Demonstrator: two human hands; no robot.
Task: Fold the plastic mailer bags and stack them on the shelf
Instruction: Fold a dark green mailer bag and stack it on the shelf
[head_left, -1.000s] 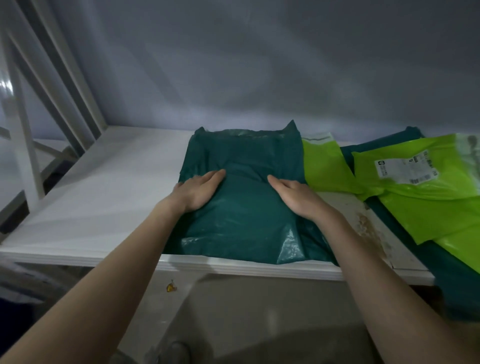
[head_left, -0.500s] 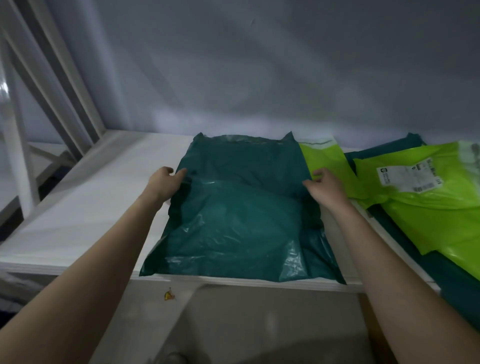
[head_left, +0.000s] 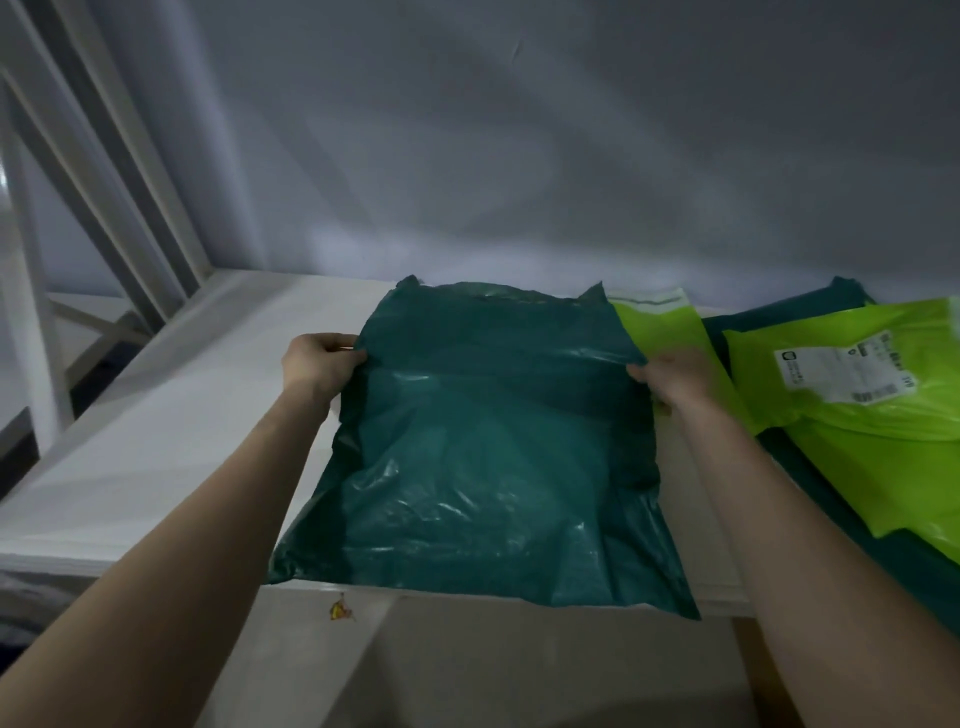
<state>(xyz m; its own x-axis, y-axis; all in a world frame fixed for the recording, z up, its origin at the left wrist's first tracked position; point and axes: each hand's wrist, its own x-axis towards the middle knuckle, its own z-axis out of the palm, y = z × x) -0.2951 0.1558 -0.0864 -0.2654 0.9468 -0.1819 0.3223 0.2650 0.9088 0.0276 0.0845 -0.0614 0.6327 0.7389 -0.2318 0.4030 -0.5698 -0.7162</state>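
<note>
The left hand (head_left: 322, 364) and right hand (head_left: 675, 379) each pinch a side edge of the dark green mailer (head_left: 483, 467), which drapes over the shelf (head_left: 156, 441) front edge; thin, slick, floppy film, best held at edges; a second ago both palms pressed its middle

Both bare forearms reach forward from the near edge, spread apart and roughly level. The left hand (head_left: 321, 362) is curled with its fingers (head_left: 347, 347) pinched closed on the dark green bag (head_left: 488, 447). The right hand (head_left: 672, 375) mirrors it, pinching the bag's right edge.
</note>
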